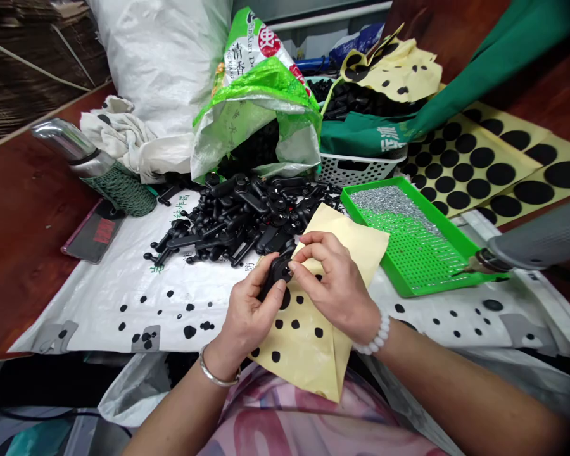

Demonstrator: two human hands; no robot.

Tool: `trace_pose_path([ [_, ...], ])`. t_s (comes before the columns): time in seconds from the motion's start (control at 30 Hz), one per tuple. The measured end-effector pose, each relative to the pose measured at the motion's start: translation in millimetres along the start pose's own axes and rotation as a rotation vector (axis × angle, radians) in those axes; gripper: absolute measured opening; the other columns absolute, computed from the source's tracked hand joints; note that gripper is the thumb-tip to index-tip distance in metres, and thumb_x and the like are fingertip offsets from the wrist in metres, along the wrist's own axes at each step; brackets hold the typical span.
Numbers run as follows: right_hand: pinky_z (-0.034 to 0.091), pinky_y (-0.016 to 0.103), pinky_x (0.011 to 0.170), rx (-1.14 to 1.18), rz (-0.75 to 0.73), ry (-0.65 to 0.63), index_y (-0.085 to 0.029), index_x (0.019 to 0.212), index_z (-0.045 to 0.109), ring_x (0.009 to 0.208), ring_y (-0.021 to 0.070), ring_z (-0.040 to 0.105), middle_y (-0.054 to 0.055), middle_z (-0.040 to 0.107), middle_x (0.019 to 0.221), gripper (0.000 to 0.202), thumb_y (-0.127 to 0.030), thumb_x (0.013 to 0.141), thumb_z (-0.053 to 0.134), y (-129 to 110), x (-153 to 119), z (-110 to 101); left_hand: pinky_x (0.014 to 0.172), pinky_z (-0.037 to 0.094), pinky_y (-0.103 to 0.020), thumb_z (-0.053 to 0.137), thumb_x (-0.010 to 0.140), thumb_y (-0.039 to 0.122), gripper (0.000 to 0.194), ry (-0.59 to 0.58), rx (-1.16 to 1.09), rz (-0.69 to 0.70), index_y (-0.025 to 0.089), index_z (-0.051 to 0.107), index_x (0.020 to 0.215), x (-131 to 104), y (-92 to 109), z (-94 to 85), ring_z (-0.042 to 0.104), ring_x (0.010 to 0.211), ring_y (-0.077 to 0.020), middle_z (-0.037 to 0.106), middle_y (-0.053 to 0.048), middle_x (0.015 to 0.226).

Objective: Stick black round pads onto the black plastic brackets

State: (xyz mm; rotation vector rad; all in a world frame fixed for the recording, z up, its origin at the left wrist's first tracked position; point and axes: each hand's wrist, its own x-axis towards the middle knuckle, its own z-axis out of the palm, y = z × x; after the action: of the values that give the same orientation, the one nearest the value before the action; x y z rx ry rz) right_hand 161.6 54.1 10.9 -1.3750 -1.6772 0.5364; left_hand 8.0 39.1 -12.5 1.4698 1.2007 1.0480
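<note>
A black plastic part [279, 269] is held by my left hand [251, 307], thumb and fingers closed round its sides. My right hand [335, 285] meets it from the right, thumb and forefinger pinched at its face; whatever lies between those fingertips is too small to make out. Beneath both hands lies a yellow backing sheet [308, 354] with several black round stickers. A second yellow sheet [361, 244] sticks out behind my right hand. Just beyond my hands is a heap of black plastic parts [228, 221].
A green tray [399, 253] of small metal screws stands right, with an electric screwdriver [541, 240] over its corner. Sticker sheets [475, 161] and a white basket [356, 171] lie behind. At left are a bottle [118, 183] and a phone [95, 231]; an open green bag [261, 107] stands behind the heap.
</note>
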Motion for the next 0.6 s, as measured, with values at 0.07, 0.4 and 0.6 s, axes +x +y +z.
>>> trace_pose_path([
  [0.07, 0.043, 0.044, 0.083, -0.077, -0.003, 0.034, -0.018, 0.083, 0.055, 0.094, 0.0242, 0.054, 0.010, 0.055, 0.098, 0.013, -0.027, 0.075, 0.059, -3, 0, -3, 0.061, 0.046, -0.022, 0.054, 0.083, 0.026, 0.043, 0.027, 0.058, 0.048, 0.018, 0.049, 0.125, -2, -1, -1.9, 0.053, 0.065, -0.0101, 0.061, -0.003, 0.086],
  [0.4, 0.042, 0.022, 0.055, 0.698, 0.360, -0.415, -0.016, 0.069, 0.055, 0.054, 0.0081, 0.051, -0.003, 0.055, 0.060, 0.022, -0.036, 0.076, 0.059, -7, 13, -7, 0.046, 0.042, -0.021, 0.053, 0.083, 0.034, 0.031, 0.012, -0.276, -0.069, 0.017, 0.059, 0.109, 1, 9, -2.9, 0.049, 0.047, -0.0077, 0.063, -0.001, 0.076],
  [0.6, 0.043, 0.020, 0.053, 0.696, 0.399, -0.370, -0.017, 0.069, 0.054, 0.051, 0.0075, 0.052, -0.003, 0.055, 0.058, 0.025, -0.040, 0.078, 0.058, -6, 12, -5, 0.048, 0.041, -0.021, 0.053, 0.083, 0.036, 0.035, -0.031, -0.304, -0.109, 0.018, 0.057, 0.113, 3, 7, -0.9, 0.051, 0.049, -0.0082, 0.063, -0.001, 0.072],
])
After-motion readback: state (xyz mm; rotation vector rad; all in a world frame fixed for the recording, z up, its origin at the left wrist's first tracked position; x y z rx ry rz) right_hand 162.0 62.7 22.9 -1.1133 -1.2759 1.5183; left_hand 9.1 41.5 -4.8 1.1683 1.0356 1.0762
